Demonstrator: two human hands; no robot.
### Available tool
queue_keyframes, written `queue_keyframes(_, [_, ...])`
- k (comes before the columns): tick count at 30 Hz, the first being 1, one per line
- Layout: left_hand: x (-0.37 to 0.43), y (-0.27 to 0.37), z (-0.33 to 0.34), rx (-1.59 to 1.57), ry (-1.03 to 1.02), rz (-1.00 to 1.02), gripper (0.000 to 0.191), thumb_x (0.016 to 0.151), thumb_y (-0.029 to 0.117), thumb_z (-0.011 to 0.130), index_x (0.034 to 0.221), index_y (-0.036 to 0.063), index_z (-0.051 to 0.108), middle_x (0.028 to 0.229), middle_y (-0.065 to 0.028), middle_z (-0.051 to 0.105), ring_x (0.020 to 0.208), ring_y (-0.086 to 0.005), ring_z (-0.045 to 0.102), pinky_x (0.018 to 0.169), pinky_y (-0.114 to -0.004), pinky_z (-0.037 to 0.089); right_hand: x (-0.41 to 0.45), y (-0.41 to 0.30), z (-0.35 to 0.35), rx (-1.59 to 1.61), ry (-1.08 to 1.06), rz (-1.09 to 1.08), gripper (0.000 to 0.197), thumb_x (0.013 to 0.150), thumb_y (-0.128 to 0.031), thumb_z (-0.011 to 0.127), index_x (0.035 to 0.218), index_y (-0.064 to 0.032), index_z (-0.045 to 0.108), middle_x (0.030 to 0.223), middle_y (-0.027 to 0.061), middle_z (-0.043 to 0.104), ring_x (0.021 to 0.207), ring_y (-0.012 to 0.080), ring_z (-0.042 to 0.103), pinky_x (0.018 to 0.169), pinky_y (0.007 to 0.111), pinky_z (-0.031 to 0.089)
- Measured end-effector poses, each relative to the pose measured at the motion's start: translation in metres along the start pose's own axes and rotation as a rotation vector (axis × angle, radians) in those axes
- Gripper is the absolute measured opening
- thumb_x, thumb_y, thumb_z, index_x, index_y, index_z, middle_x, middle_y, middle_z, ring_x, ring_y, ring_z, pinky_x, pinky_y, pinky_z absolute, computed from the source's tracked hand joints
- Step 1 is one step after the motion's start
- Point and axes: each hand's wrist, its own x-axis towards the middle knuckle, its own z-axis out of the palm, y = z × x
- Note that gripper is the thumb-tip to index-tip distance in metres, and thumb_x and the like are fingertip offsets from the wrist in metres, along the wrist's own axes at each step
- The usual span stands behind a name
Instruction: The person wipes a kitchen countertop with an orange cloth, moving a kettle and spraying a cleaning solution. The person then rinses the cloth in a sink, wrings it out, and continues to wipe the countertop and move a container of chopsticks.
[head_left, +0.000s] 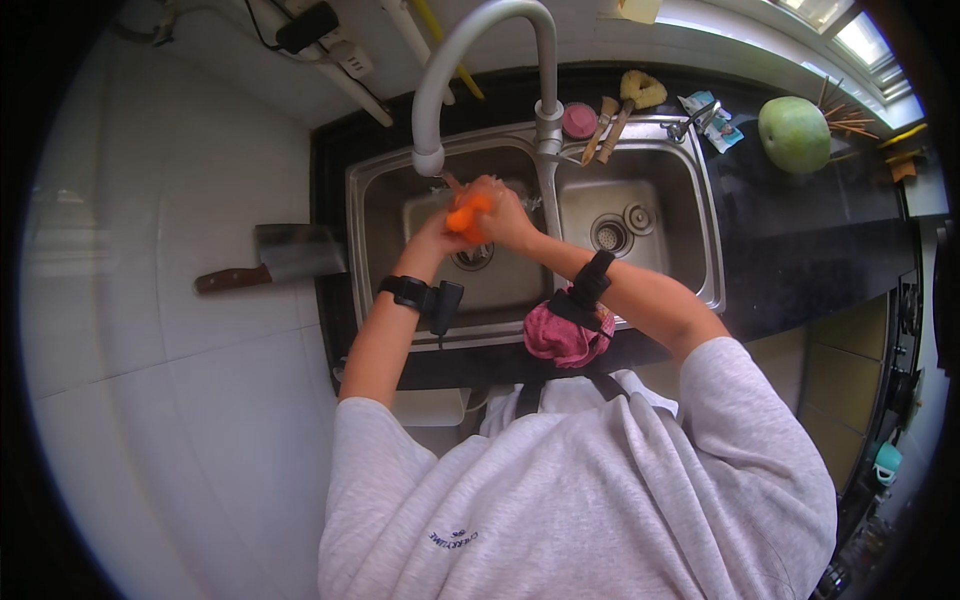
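Observation:
My left hand (441, 234) and my right hand (504, 213) are together over the left basin (502, 289) of a steel double sink. Between them they hold a bright orange object (466, 214). It is blurred and partly covered by my fingers, so its exact kind is unclear. Water runs from the white gooseneck faucet (429, 161) onto my hands and splashes around them. Below them, the basin's drain (474, 258) is partly hidden. Black straps with small devices circle both wrists.
A cleaver (300, 251) lies left of the sink. A pink cloth (562, 337) hangs at the front edge. Behind the sink are a pink round item (580, 120), wooden-handled brushes (616, 131) and a packet (716, 124). A large green melon-like fruit (795, 135) sits on the right counter.

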Motion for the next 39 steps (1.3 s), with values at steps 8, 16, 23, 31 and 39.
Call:
queue_keyframes(8, [0.010,-0.002,-0.021,0.273,0.351,-0.298,0.028,0.087,0.025,0.052,0.106,0.0052,0.052,0.104,-0.0095,0.057,0.094,-0.0225,0.058,0.082,-0.040,0.049,-0.002,0.011,-0.015,-0.116,-0.290,-0.172,0.025,0.056,0.003,0.053,0.078,-0.0053,0.061,0.094,0.0080,0.058,0.090,0.0293,0.051,0.081,0.034,0.041])
queue_keyframes(16, [0.009,-0.006,0.003,-0.141,0.429,0.200,0.038,0.089,0.035,0.041,0.116,0.0073,0.044,0.124,-0.0112,0.044,0.117,-0.0276,0.041,0.100,-0.045,0.030,-0.007,0.024,-0.065,0.695,0.355,1.127,0.072,0.070,-0.033,0.053,0.132,-0.0075,0.026,0.127,0.0134,0.034,0.101,0.0243,0.042,0.086,0.039,0.030])
queue_keyframes(23, [-0.007,-0.006,0.005,-0.143,0.286,0.248,0.042,0.083,0.040,0.051,0.110,0.0085,0.046,0.119,-0.0087,0.047,0.115,-0.0272,0.042,0.098,-0.047,0.031,0.043,0.004,-0.132,1.178,0.441,1.050,0.053,0.072,-0.020,0.045,0.117,0.0051,0.033,0.119,0.0231,0.042,0.105,0.0350,0.043,0.091,0.045,0.032])
queue_keyframes(31, [-0.028,-0.029,0.035,0.130,0.404,0.536,0.030,0.080,0.023,0.063,0.104,0.0109,0.049,0.104,-0.0037,0.054,0.102,-0.0170,0.051,0.088,-0.034,0.042,-0.015,-0.037,-0.066,0.900,0.205,1.200,0.091,0.074,-0.053,0.059,0.138,-0.0099,0.012,0.141,0.0228,0.006,0.128,0.0415,0.013,0.099,0.059,0.016])
queue_keyframes(39, [-0.039,-0.047,0.032,0.059,0.422,0.457,0.040,0.084,0.036,0.056,0.114,0.0110,0.047,0.112,-0.0040,0.051,0.107,-0.0159,0.049,0.089,-0.032,0.041,-0.029,-0.013,0.008,1.292,0.285,0.774,0.033,0.082,-0.020,0.056,0.110,-0.0049,0.048,0.108,0.0099,0.054,0.102,0.0228,0.052,0.090,0.034,0.041])
